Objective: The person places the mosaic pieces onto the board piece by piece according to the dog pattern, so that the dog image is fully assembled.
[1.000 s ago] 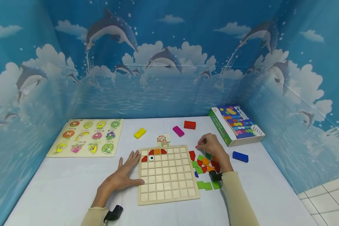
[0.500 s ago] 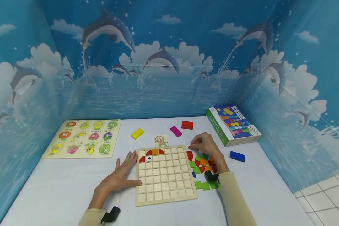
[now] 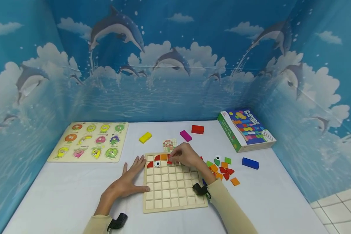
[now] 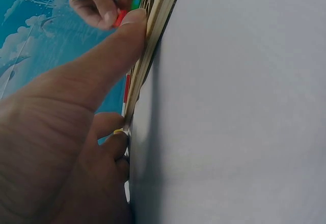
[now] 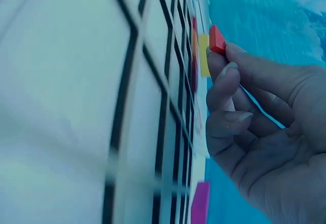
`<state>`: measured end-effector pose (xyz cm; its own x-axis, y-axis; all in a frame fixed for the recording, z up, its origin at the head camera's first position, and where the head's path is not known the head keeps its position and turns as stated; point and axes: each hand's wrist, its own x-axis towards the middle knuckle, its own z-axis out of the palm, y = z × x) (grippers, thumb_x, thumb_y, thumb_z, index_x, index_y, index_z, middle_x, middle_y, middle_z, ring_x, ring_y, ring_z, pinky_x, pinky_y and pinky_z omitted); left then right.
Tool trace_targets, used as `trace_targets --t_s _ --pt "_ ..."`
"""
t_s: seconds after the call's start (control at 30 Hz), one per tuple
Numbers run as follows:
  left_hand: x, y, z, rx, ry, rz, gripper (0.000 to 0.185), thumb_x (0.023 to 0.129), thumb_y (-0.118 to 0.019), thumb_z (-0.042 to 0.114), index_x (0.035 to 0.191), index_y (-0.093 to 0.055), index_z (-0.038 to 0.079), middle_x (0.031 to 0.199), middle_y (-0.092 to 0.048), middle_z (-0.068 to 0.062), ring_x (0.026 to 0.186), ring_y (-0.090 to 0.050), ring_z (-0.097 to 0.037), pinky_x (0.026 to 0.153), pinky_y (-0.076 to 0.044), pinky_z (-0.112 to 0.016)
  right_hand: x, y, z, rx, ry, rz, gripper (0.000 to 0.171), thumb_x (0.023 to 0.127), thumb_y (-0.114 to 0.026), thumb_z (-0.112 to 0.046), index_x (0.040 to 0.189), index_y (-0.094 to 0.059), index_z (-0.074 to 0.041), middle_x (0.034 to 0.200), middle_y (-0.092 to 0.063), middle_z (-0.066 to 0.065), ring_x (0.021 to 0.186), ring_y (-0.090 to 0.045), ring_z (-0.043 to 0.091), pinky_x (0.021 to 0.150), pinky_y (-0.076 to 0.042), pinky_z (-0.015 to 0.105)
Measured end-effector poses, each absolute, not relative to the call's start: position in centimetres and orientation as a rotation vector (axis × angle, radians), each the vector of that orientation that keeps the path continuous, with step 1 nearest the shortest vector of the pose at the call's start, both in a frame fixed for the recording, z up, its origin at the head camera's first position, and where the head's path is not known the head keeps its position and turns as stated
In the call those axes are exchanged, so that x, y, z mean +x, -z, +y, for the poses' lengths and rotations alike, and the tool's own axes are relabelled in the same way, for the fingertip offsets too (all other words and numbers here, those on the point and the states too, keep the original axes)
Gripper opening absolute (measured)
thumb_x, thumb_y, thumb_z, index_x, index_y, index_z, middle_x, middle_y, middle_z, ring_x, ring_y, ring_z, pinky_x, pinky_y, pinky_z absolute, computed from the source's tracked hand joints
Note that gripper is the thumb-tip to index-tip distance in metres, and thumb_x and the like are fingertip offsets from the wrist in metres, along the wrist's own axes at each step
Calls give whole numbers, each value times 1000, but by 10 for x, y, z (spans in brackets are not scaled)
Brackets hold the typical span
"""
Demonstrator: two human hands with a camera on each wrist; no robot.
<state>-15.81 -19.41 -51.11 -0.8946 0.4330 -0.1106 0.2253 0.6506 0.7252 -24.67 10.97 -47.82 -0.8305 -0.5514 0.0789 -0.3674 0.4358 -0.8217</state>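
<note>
A wooden grid board (image 3: 175, 203) lies on the white table. Along its left edge rests my left hand (image 3: 124, 182), fingers spread, with the thumb on the rim. My right hand (image 3: 187, 156) is over the upper part of the grid, pinching a small red tile (image 5: 217, 39) between thumb and fingertips. Cells near the top left hold an orange square tile (image 3: 163, 157), a red quarter-round tile (image 3: 150, 164) and a white eye tile (image 3: 157, 163). Part of the top row is hidden behind the right hand.
Loose coloured tiles (image 3: 223, 170) lie right of the board, partly behind the right forearm. A picture card (image 3: 167, 145) lies at the board's far edge. Beyond are yellow (image 3: 145, 137), magenta (image 3: 185, 136), red (image 3: 197, 129) and blue blocks (image 3: 250, 163), a fruit puzzle (image 3: 87, 143) and a box (image 3: 247, 130).
My right hand has moved left from beside the loose tiles to over the grid, carrying the red tile. More of the loose tiles now show. The left hand stays at the board's edge.
</note>
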Motion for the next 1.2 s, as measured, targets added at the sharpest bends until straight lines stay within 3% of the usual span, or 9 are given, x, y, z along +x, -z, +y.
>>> trace_targets --t_s 0.47,0.87,1.2 --pt "-158 511 -193 547 -1057 2604 116 87 -91 41 172 -22 7 182 -8 -9 168 3 -34 130 18 -65 -246 484 82 -841 1247 2514 9 92 -83 1 84 -83 -3 76 -76 1 67 -64 6 61 -57 21" --pt "-159 511 -194 537 -1060 2609 117 86 -92 41 172 -22 7 182 -8 -9 168 3 -34 130 18 -64 -244 480 78 -812 1229 2527 6 92 -84 -1 87 -85 2 81 -79 3 71 -64 6 63 -58 21" --pt "-159 511 -194 530 -1061 2605 116 86 -92 41 173 -21 8 182 -8 -10 168 4 -34 129 19 -65 -242 480 78 -789 1233 2532 6 89 -85 4 90 -86 -2 86 -82 5 75 -68 6 67 -60 21"
